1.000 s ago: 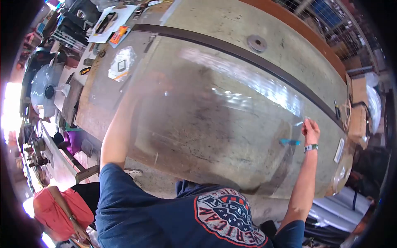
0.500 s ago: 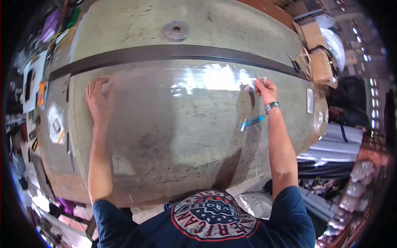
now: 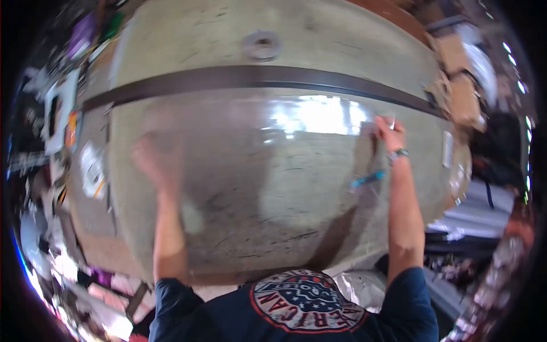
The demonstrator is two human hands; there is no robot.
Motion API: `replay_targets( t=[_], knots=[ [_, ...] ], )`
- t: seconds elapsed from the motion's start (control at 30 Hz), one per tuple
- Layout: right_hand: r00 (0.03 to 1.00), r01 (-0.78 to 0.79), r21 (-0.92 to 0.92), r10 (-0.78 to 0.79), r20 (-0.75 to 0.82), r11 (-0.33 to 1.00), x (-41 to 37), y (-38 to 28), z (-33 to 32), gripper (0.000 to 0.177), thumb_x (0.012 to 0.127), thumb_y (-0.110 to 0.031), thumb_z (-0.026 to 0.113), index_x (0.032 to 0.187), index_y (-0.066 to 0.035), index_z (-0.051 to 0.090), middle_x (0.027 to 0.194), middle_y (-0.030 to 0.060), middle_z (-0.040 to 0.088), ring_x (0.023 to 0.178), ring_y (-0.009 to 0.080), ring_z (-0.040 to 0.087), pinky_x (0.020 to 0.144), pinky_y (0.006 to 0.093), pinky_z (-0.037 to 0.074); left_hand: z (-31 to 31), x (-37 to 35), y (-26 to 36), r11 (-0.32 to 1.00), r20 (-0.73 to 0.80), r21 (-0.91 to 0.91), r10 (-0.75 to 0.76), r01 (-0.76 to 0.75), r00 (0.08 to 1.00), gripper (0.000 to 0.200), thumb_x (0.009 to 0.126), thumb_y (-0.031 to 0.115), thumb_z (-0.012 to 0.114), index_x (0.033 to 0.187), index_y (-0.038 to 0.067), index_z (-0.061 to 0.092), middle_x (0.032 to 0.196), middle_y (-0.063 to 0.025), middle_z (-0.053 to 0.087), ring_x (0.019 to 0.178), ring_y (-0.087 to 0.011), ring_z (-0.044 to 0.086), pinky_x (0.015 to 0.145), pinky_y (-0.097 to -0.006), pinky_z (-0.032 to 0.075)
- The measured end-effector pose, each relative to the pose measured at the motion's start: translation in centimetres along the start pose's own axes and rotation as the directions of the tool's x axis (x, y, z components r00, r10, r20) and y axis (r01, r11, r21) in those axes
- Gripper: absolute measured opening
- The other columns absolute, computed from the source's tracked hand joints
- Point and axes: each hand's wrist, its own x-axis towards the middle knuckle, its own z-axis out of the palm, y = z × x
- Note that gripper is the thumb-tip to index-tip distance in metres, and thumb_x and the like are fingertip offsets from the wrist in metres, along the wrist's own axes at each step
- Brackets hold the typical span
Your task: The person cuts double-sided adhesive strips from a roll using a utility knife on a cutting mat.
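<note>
A clear plastic sheet lies across the worktable below the dark straight bar, with bright glare on its right part. My right hand, wearing a wristwatch, is closed in a pinch on the sheet at its upper right. Motion smears my left hand, which is over the left part of the sheet; its fingers are too blurred to show their grip. Left of my right forearm lies a slim turquoise object.
The long dark bar crosses the worktable. Beyond it sits a roll of tape. Cardboard pieces stand at the right edge. A round clear packet lies at the left, and silvery rolls are off to the right.
My left hand has moved down and right, toward me, and is now blurred. My right hand keeps its pinch on the sheet. The whole view has shifted slightly.
</note>
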Motion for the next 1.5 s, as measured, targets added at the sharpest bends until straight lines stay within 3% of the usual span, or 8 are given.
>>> replay_targets(
  t=[0.13, 0.23, 0.33, 0.43, 0.83, 1.13, 1.37, 1.5],
  knots=[
    [0.944, 0.182, 0.026, -0.182, 0.277, 0.983, -6.0, -7.2, 1.4, 0.013, 0.094, -0.015, 0.077, 0.099, -0.005, 0.072, 0.077, -0.0018, 0.067, 0.068, 0.0088, 0.062, 0.061, 0.0236, 0.047, -1.5, -4.1, 5.6, 0.968, 0.06, -0.25, 0.006, 0.01, 0.998, 0.069, 0.065, 0.037, 0.097, 0.117, 0.004, 0.064, 0.124, -0.0143, 0.061, 0.122, -0.0375, 0.051, 0.1, -0.0489, 0.041],
    [0.725, 0.304, 0.078, -0.284, 0.628, 0.949, -17.7, -16.4, 6.4, 0.012, 0.093, -0.01, 0.075, 0.102, -0.003, 0.071, 0.082, 0.0004, 0.07, 0.074, 0.0096, 0.066, 0.067, 0.0249, 0.052, -6.0, -2.7, 14.1, 0.696, 0.248, -0.705, 0.422, -0.136, 0.872, 0.11, 0.054, 0.04, 0.101, 0.146, 0.009, 0.05, 0.161, -0.0192, 0.03, 0.143, -0.0383, 0.036, 0.116, -0.0505, 0.034],
    [0.615, 0.474, 0.087, -0.4, 0.68, 0.876, -22.5, -22.7, 7.2, 0.011, 0.093, -0.007, 0.075, 0.101, -0.002, 0.07, 0.088, 0.0041, 0.072, 0.077, 0.0103, 0.067, 0.071, 0.0258, 0.054, -6.8, -1.5, 18.0, 0.115, 0.233, -0.968, 0.734, 0.222, 0.638, 0.074, 0.068, 0.034, 0.098, 0.129, 0.006, 0.067, 0.125, -0.0113, 0.069, 0.114, -0.0218, 0.062, 0.104, -0.0423, 0.046],
    [0.797, 0.359, 0.188, -0.405, 0.448, 0.914, -20.3, -22.3, 3.5, 0.012, 0.095, -0.01, 0.073, 0.1, -0.001, 0.068, 0.086, 0.0054, 0.07, 0.073, 0.0113, 0.064, 0.068, 0.0253, 0.052, -8.0, 0.0, 16.0, 0.152, 0.438, -0.805, 0.805, 0.574, 0.401, 0.04, 0.076, 0.029, 0.093, 0.103, 0.004, 0.077, 0.089, -0.0017, 0.075, 0.085, -0.0119, 0.065, 0.081, -0.0322, 0.053],
    [0.972, 0.117, 0.197, -0.153, 0.181, 0.973, -3.6, -6.7, 2.4, 0.018, 0.094, -0.024, 0.078, 0.1, -0.008, 0.073, 0.081, 0.0005, 0.07, 0.065, 0.0078, 0.06, 0.057, 0.0215, 0.042, -8.6, 5.0, -1.0, 0.698, 0.825, -0.499, 0.564, 0.514, 0.034, 0.024, 0.084, 0.017, 0.082, 0.101, 0.001, 0.078, 0.09, -0.0024, 0.076, 0.079, -0.0089, 0.064, 0.072, -0.0277, 0.05],
    [0.973, 0.099, 0.144, -0.126, 0.192, 0.985, -0.7, -6.5, 6.4, 0.017, 0.094, -0.027, 0.079, 0.096, -0.011, 0.073, 0.081, -0.0013, 0.071, 0.067, 0.0074, 0.063, 0.057, 0.0207, 0.043, -3.8, 10.1, -6.2, 0.151, 0.827, -0.479, 0.406, 0.864, 0.388, 0.017, 0.096, 0.017, 0.067, 0.099, 0.001, 0.067, 0.083, -0.0028, 0.066, 0.079, -0.0129, 0.065, 0.07, -0.0324, 0.054],
    [0.989, 0.126, 0.021, -0.127, 0.073, 0.992, 1.2, -4.3, 6.8, 0.017, 0.094, -0.026, 0.078, 0.096, -0.01, 0.073, 0.08, -0.0015, 0.071, 0.064, 0.0073, 0.063, 0.054, 0.0215, 0.043, -1.9, 14.0, -8.7, 0.848, 0.719, -0.472, 0.211, 0.242, 0.663, 0.028, 0.083, 0.007, 0.08, 0.105, 0.001, 0.066, 0.082, -0.001, 0.065, 0.078, -0.0083, 0.06, 0.07, -0.0293, 0.05],
    [0.993, 0.117, -0.08, -0.116, 0.008, 0.99, 1.9, -1.6, 6.5, 0.018, 0.095, -0.027, 0.077, 0.095, -0.009, 0.073, 0.079, -0.0024, 0.07, 0.063, 0.0063, 0.061, 0.054, 0.0216, 0.043, 0.2, 11.8, -8.7, 0.815, 0.492, -0.524, 0.055, 0.245, 0.869, 0.034, 0.08, 0.007, 0.081, 0.11, 0.001, 0.066, 0.081, -0.0007, 0.063, 0.077, -0.0082, 0.058, 0.069, -0.0284, 0.049]
  ],
)
